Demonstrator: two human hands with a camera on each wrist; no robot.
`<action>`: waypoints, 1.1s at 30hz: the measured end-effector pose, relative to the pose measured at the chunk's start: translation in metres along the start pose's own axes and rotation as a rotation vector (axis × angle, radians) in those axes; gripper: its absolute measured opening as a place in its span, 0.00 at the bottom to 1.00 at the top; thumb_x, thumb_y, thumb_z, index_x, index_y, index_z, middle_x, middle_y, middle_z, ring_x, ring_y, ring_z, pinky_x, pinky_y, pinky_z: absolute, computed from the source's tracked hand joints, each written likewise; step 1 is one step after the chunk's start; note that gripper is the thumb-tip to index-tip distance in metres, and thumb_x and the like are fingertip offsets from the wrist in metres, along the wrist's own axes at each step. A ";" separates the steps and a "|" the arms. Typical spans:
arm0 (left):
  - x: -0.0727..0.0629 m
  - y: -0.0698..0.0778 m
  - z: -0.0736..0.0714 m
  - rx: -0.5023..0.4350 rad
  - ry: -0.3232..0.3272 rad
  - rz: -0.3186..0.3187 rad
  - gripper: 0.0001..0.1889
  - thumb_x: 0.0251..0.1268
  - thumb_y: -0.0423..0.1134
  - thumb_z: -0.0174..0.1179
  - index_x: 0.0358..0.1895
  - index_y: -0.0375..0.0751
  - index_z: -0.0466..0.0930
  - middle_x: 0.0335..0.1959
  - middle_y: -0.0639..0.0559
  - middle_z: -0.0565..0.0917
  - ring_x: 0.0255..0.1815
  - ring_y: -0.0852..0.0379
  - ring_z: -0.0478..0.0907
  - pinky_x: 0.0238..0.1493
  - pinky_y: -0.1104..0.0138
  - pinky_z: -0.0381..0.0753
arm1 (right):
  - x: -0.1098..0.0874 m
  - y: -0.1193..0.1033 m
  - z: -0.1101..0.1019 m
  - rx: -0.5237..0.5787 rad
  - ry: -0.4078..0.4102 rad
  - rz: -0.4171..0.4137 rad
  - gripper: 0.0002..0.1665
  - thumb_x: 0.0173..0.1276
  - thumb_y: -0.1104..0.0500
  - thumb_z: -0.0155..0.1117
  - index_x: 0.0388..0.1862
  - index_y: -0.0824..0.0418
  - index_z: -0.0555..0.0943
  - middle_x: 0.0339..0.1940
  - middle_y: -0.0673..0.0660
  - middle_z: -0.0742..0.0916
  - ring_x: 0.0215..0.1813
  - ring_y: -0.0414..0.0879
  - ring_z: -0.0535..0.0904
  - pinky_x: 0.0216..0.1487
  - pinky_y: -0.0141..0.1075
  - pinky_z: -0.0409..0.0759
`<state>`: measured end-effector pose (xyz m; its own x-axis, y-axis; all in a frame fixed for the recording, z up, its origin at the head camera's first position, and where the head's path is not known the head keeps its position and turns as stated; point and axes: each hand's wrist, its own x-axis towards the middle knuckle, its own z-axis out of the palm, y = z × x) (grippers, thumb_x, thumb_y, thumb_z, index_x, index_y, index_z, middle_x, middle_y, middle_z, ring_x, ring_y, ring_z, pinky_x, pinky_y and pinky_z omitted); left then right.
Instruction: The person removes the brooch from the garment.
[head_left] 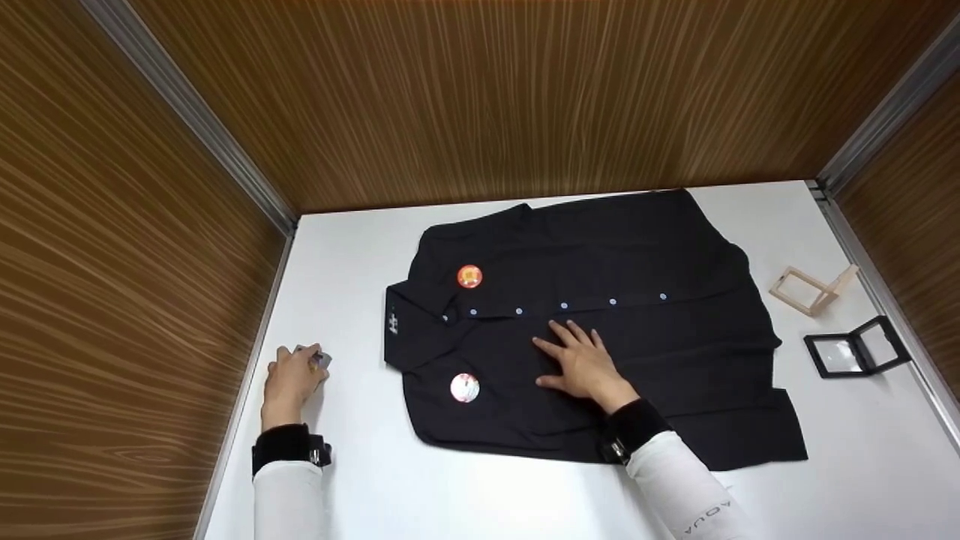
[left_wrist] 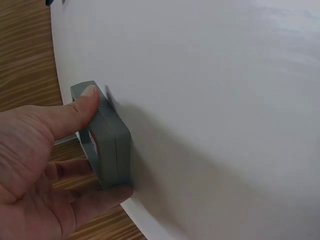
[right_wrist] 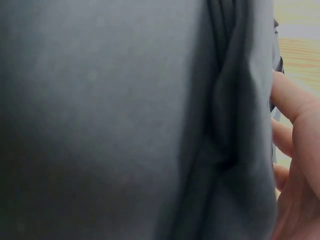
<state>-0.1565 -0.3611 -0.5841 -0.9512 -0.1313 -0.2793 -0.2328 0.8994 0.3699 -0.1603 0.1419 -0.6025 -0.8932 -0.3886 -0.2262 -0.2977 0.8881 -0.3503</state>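
At the table's left side my left hand [head_left: 291, 379] pinches a small grey block with cut-off corners [left_wrist: 112, 140] between thumb and fingers. Something speckled and pinkish shows in its hollow side. Whether the block touches the table I cannot tell. A black button-up shirt [head_left: 637, 247] lies spread out, collar to the left. On its front rests my right hand [head_left: 585, 367], fingers spread, just below the row of buttons. Two round badges sit on the shirt: an orange-red one [head_left: 469, 276] and a white-pink one [head_left: 465, 388]. Dark cloth fills most of the right wrist view.
At the right edge of the white table [head_left: 352, 247] stand a small wooden folding frame [head_left: 796, 291] and, nearer to me, a black hinged frame with clear panes [head_left: 855, 352]. Wood-grain panels [head_left: 480, 97] wall the table at the back, left and right.
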 end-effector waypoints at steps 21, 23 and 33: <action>-0.006 -0.013 0.002 -0.056 0.035 -0.091 0.32 0.78 0.35 0.53 0.80 0.33 0.58 0.75 0.11 0.50 0.76 0.16 0.53 0.68 0.27 0.68 | 0.000 -0.001 -0.001 0.008 -0.005 0.007 0.44 0.67 0.38 0.72 0.80 0.46 0.71 0.86 0.61 0.63 0.86 0.66 0.53 0.81 0.71 0.52; -0.006 -0.013 0.002 -0.078 0.045 -0.100 0.34 0.77 0.36 0.54 0.81 0.32 0.55 0.77 0.11 0.43 0.79 0.15 0.46 0.70 0.25 0.63 | 0.000 -0.001 0.000 0.006 -0.001 0.005 0.44 0.67 0.37 0.72 0.79 0.46 0.71 0.85 0.61 0.64 0.86 0.66 0.54 0.81 0.71 0.52; -0.020 0.033 0.006 0.019 0.136 0.046 0.33 0.76 0.42 0.60 0.78 0.32 0.63 0.80 0.17 0.50 0.77 0.17 0.55 0.72 0.29 0.65 | 0.000 -0.002 -0.002 -0.004 -0.002 0.005 0.44 0.67 0.37 0.72 0.80 0.46 0.71 0.85 0.61 0.64 0.86 0.67 0.54 0.80 0.71 0.52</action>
<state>-0.1444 -0.3261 -0.5719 -0.9797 -0.1440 -0.1394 -0.1858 0.9135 0.3620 -0.1605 0.1406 -0.6005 -0.8938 -0.3851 -0.2297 -0.2949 0.8908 -0.3458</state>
